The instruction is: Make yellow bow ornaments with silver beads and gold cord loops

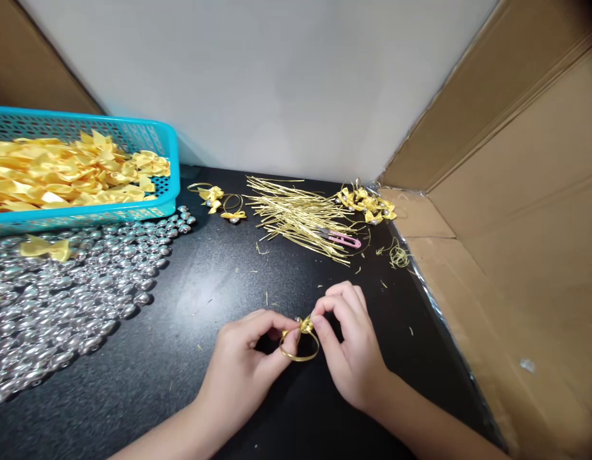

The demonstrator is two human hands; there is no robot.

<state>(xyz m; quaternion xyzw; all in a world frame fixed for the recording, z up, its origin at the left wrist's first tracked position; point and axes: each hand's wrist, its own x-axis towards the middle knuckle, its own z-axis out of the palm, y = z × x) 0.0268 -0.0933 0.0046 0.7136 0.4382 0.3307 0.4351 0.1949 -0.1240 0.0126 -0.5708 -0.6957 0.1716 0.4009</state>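
Both hands meet low over the black tabletop (219, 287). My left hand (242, 370) and my right hand (350, 348) pinch a small yellow bow with a gold cord loop (303, 342) between their fingertips. A tiny silver bead shows at the top of the bow. The loop hangs below the fingers, just above the table. Both hands have curled, closed fingers.
A teal basket (133, 214) full of yellow ribbon bows sits at back left. Several silver beads (60, 300) spread out below it. Gold cords (300, 214) with pink scissors (346, 239) lie behind, finished bows (367, 204) by them. A cardboard wall (516, 223) stands on the right.
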